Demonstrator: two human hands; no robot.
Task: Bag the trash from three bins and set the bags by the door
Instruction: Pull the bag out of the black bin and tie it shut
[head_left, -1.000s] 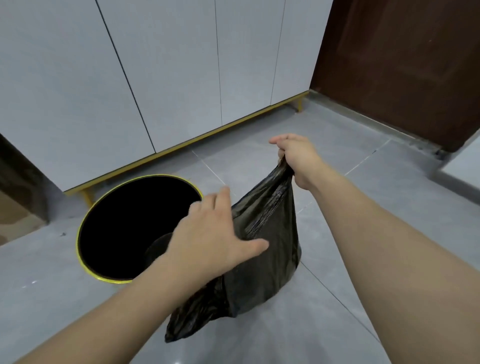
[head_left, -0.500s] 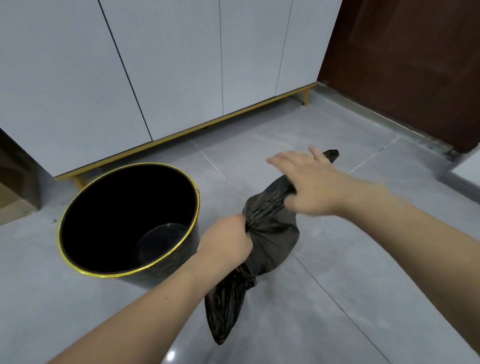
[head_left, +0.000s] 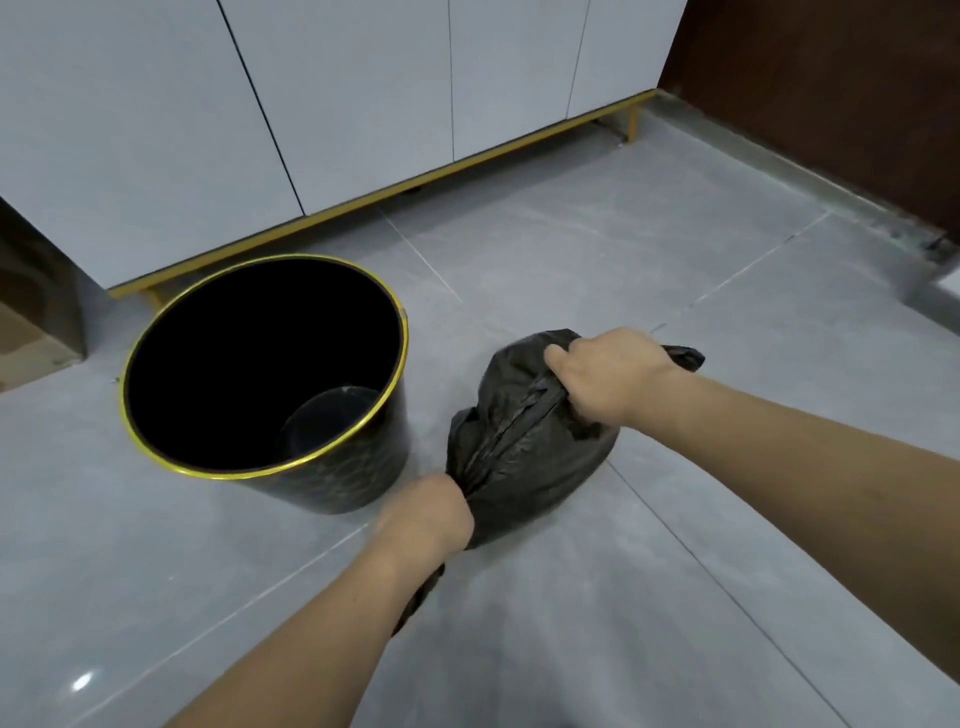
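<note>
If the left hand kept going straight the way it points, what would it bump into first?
The black trash bag. The left hand already grips its gathered plastic, aimed up and right, so more bag comes first, probably then the right hand.

The black trash bag rests on the grey tiled floor, just right of the black gold-rimmed bin. The left hand grips one gathered end; the right hand grips the other. White cabinet doors and a brown door stand behind.

The black bag is showing thin, crinkled, faintly glossy plastic; at nine o'clock the bin is gleaming along its shiny gold rim.
</note>
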